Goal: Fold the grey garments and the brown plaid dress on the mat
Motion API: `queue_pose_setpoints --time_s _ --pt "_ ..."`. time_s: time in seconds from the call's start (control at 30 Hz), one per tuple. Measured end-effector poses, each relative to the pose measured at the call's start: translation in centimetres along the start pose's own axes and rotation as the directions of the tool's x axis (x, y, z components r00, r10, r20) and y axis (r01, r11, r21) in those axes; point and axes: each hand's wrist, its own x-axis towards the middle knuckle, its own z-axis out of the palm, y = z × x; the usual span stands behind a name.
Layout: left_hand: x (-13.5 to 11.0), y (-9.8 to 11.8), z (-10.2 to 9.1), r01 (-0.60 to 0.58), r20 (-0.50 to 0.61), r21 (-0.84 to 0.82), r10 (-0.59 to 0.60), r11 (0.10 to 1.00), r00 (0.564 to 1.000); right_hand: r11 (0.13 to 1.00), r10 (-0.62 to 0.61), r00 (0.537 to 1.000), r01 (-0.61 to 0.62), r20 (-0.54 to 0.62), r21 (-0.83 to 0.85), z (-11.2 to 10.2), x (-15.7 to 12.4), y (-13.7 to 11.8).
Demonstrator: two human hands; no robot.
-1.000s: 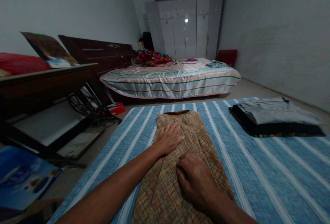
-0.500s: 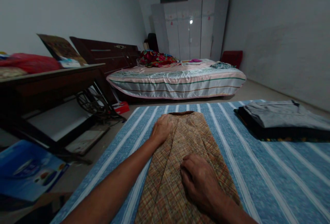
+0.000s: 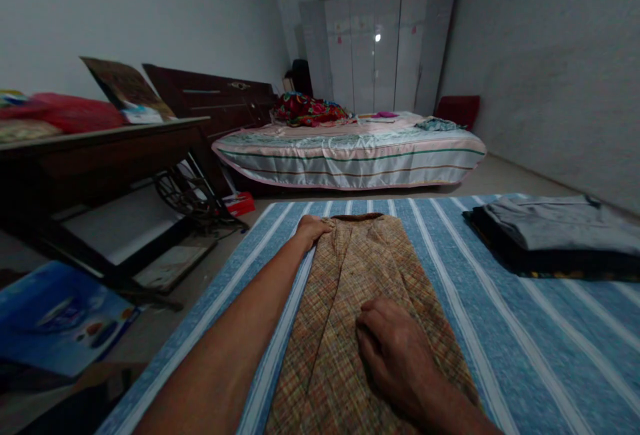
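Note:
A brown checked garment [image 3: 345,328] lies folded into a long panel on a blue-and-white striped bedspread [image 3: 260,248]. Its narrow end with a dark opening points away from me. My left hand [image 3: 313,227] is closed on the far left corner, and the cloth puckers beside its fingers. Over the middle of the same garment rests my right hand [image 3: 393,348], its fingers loosely curled together with the tips partly hidden. No cloth is bunched around that hand.
On the right of the bedspread sits a stack of folded clothes [image 3: 550,225], grey over black. Another bed [image 3: 350,161] stands beyond. To the left are a table with an iron treadle wheel [image 3: 183,191] below and a blue box [image 3: 63,318] on the floor.
My left hand has shifted outward from lying over the garment's far left part to gripping its corner, where the cloth now gathers. The right hand stays nearly in place.

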Motion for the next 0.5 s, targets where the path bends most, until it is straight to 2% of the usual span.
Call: queue_pose_setpoints --time_s 0.27,0.5 --pt "1.0 -1.0 -0.3 -0.073 -0.111 0.209 0.098 0.975 0.989 1.0 -0.012 1.0 0.012 0.006 -0.008 -0.2 -0.1 0.0" --pt "1.5 -1.6 -0.4 -0.15 -0.242 0.405 0.264 0.902 0.934 1.0 0.006 0.999 -0.005 0.032 -0.017 -0.2 0.2 0.0"
